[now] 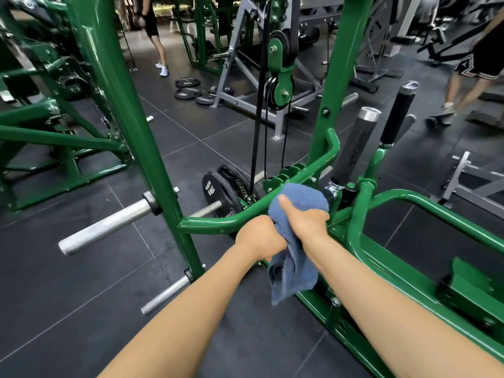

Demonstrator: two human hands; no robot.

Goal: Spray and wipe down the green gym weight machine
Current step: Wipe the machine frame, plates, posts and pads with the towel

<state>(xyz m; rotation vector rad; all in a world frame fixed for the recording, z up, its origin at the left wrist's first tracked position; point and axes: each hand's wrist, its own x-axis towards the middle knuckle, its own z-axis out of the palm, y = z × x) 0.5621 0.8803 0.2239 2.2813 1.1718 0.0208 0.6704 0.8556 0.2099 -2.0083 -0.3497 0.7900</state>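
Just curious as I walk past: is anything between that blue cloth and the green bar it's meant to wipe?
Nothing visible. The blue cloth already lies on the green bar, pressed there by the right hand, while the left hand grips the cloth's hanging part. Black weight plates stand behind the bar, out of the way.

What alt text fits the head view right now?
Both hands, the left hand and right hand, grip a blue towel against a curved green bar of the weight machine. Black weight plates sit behind the bar.
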